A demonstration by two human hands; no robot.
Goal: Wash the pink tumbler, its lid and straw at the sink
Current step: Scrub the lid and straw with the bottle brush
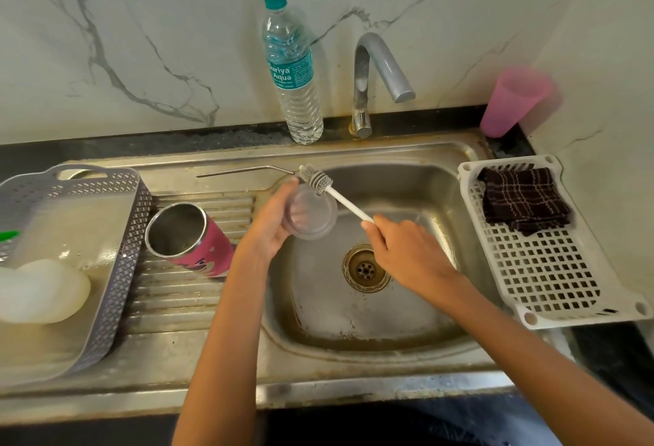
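The pink tumbler [198, 240] lies on its side on the drainboard, its steel mouth facing me. My left hand [270, 222] holds the clear round lid [311, 214] over the left side of the sink basin [354, 318]. My right hand [407, 254] grips the white handle of a bottle brush [316, 180], whose grey bristle head touches the lid's upper edge. The bent metal straw [244, 171] lies on the sink's back ledge, just left of the brush head.
A water bottle [293, 67] and the tap [375, 70] stand behind the sink. A pink plastic cup [513, 102] sits back right. A white rack [545, 254] with a dark cloth [523, 198] is right of the basin. A grey basket [116, 268] stands on the left.
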